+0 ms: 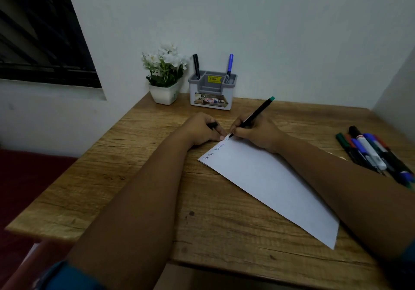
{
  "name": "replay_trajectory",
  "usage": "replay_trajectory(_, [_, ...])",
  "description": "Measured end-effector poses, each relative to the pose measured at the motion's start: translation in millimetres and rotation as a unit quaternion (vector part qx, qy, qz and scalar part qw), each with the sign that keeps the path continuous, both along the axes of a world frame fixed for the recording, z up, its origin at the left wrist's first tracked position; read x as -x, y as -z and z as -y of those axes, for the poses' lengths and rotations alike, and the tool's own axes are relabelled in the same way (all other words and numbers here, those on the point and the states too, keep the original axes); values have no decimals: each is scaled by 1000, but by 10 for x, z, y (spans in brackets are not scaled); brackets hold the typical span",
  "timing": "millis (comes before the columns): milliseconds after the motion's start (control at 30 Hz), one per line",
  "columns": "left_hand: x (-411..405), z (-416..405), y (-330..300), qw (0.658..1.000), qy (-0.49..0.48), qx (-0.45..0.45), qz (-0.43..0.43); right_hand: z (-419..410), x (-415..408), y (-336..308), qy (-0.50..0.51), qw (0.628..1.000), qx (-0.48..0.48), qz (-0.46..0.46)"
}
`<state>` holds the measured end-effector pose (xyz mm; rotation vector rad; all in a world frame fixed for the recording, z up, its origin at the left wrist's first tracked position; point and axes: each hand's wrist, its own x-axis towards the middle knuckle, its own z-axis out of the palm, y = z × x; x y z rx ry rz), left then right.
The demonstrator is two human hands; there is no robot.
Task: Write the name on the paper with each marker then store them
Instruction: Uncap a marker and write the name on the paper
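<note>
Head view, near to far: the paper lies mid-frame; the left hand curls round a cap and should pin the corner while the right hand pinches the green-ended marker, writing lightly. Organizer waits beyond.

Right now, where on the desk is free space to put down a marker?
Bare wood lies left of the paper, between the left forearm and the desk's left edge, and between the organizer and the hands. The right edge is crowded with loose markers.
</note>
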<state>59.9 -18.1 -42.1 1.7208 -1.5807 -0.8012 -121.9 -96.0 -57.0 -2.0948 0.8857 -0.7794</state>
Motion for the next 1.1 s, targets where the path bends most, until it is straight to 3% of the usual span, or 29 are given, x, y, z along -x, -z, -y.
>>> replay_trajectory(1100, [7,-8,-15,1000,3,-3,9,-23,-9,-8,43,999,21,-6])
